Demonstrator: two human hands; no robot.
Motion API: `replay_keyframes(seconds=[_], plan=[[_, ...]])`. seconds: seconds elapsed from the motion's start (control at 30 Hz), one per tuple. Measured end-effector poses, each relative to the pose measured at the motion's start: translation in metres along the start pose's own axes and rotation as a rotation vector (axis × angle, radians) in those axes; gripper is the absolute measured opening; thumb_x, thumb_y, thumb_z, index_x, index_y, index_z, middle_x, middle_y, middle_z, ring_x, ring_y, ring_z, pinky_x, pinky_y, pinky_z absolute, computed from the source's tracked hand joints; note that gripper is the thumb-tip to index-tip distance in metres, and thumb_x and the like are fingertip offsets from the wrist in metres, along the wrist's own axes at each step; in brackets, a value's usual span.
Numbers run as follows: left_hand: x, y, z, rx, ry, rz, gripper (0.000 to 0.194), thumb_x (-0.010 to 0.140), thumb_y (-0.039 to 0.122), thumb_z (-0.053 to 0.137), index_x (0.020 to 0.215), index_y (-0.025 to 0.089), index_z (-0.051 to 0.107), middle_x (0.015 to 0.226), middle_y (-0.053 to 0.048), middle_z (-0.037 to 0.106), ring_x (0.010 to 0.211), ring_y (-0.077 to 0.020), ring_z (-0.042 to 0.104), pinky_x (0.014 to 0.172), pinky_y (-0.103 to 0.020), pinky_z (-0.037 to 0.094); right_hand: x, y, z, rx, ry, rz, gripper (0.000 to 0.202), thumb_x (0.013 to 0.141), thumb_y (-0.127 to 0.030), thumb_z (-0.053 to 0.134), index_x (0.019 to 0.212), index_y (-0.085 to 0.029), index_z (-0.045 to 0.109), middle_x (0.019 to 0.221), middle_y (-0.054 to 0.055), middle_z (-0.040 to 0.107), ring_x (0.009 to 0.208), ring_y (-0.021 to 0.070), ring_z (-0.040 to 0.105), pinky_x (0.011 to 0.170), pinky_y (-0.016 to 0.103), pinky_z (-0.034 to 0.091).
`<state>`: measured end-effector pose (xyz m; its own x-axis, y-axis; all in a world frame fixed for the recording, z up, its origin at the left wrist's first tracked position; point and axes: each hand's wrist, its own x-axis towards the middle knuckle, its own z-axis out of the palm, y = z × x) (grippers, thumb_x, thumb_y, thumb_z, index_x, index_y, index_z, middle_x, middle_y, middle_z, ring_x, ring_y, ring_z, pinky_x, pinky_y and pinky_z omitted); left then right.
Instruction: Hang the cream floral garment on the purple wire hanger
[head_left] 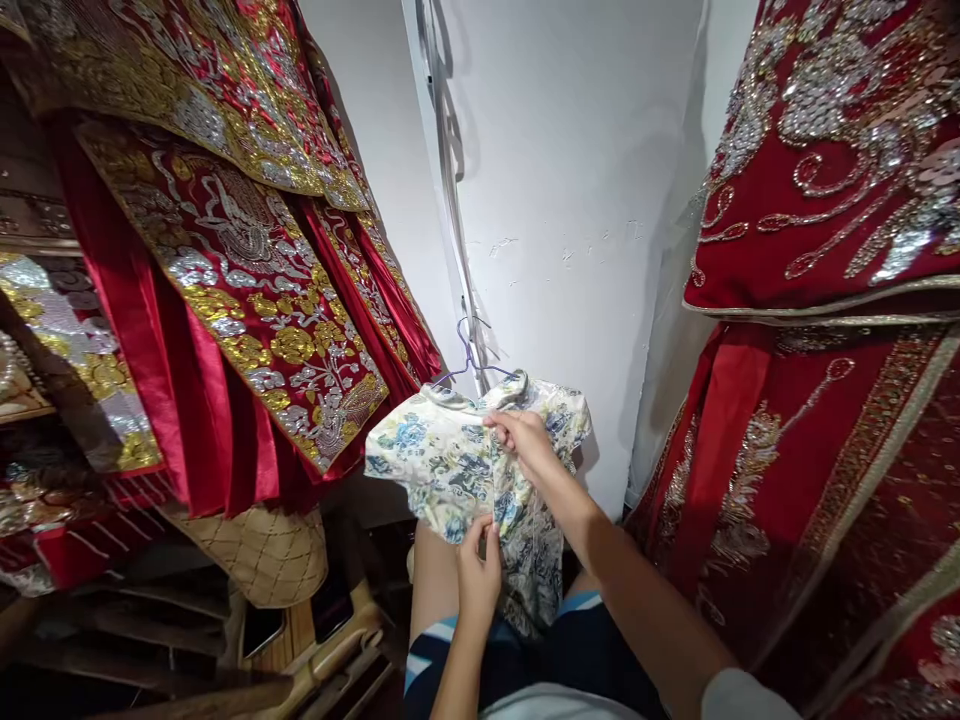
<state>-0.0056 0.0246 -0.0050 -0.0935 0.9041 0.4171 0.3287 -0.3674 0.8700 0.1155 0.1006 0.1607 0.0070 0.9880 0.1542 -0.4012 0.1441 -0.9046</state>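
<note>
Blue flowers pattern a pale short-sleeved shirt (450,460) on a purple hanger (469,362), directly before a person's two hands. The right hand (523,440) pinches its front between thumb and fingers just below the collar; the left hand (480,565) pinches lower down. Such spaced grips seem meant to keep the front straight, while the hanger spreads the shoulders. Whether its hook rests on the metal pole (454,200) behind, I cannot tell. Red embroidered garments (292,330) hang well apart from both hands, on either side. Far to the left hand's left, a shelf (26,412) holds pearl-like beads (7,362); its other contents are too dim to sort.
</note>
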Motion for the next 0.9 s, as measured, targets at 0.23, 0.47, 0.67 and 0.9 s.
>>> replay_keyframes(seconds=[0.23,0.47,0.67,0.9], plan=[[0.008,-0.002,-0.018,0.064,-0.21,0.161,0.028,0.095,0.04,0.05,0.082,0.018,0.062,0.078,-0.005,0.058,0.077,-0.0189,0.056,0.072,-0.029,0.046,0.028,-0.021,0.014,0.107,-0.029,-0.015,0.022,0.067,-0.034,0.072,0.065,-0.015,0.061,0.043,-0.007,0.043,0.036,0.0036,0.029,0.036,0.02,0.015],[0.101,0.096,-0.048,0.117,0.099,0.406,0.037,0.098,0.032,0.046,0.132,0.022,0.057,0.093,-0.005,0.066,0.078,-0.0167,0.06,0.076,-0.03,0.047,0.008,-0.019,0.012,-0.12,-0.113,-0.158,0.022,0.073,-0.038,0.065,0.068,-0.017,0.061,0.043,-0.007,0.044,0.039,0.0069,0.033,0.04,0.022,0.022],[0.157,0.139,-0.051,0.352,0.027,0.732,0.017,0.097,0.025,0.05,0.093,0.017,0.064,0.087,-0.005,0.062,0.083,-0.0168,0.059,0.078,-0.028,0.045,0.016,-0.003,0.01,-0.266,-0.076,-0.262,0.024,0.071,-0.04,0.063,0.062,-0.02,0.055,0.046,-0.006,0.042,0.044,0.0087,0.033,0.045,0.023,0.021],[0.169,0.105,-0.096,0.144,0.613,0.443,0.023,0.099,0.031,0.044,0.099,0.014,0.059,0.095,-0.005,0.062,0.09,-0.0163,0.057,0.085,-0.031,0.047,-0.011,0.064,-0.015,-0.306,-0.014,-0.094,0.025,0.067,-0.038,0.058,0.052,-0.021,0.049,0.042,-0.007,0.037,0.043,0.0089,0.03,0.044,0.023,0.02]])
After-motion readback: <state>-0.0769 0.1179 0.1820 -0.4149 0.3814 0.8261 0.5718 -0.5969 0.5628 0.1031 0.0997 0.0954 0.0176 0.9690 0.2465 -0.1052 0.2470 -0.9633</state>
